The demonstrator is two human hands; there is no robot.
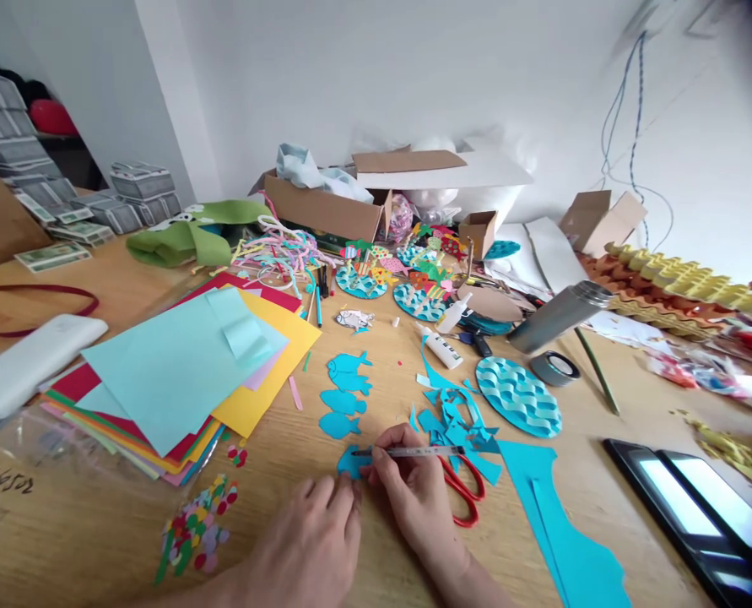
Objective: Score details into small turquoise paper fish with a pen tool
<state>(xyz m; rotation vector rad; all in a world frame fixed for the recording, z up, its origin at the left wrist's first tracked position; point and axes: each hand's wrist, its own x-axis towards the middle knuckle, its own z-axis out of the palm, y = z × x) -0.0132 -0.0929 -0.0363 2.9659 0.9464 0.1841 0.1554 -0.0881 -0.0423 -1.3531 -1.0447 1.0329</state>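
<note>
My right hand [410,494] holds a pen [413,451] with a clear barrel, its dark tip over a blue paper fish [348,461] on the table. My left hand [316,536] is closed, its fingertips pressing the near edge of that fish. Beyond it, several more blue paper fish [343,402] lie in a column. A patterned paper fish [354,319] rests farther back. Red-handled scissors [465,498] lie beside my right hand, their blades hidden under blue paper scraps [455,418]. A larger blue paper sheet [562,515] lies to the right.
Coloured paper sheets [179,363] are stacked at left, with paper dots [198,528] nearer me. A wavy blue disc [518,397], tape roll [554,368], glue bottle [442,347] and steel flask [559,316] stand or lie right. A dark device [685,507] lies at far right.
</note>
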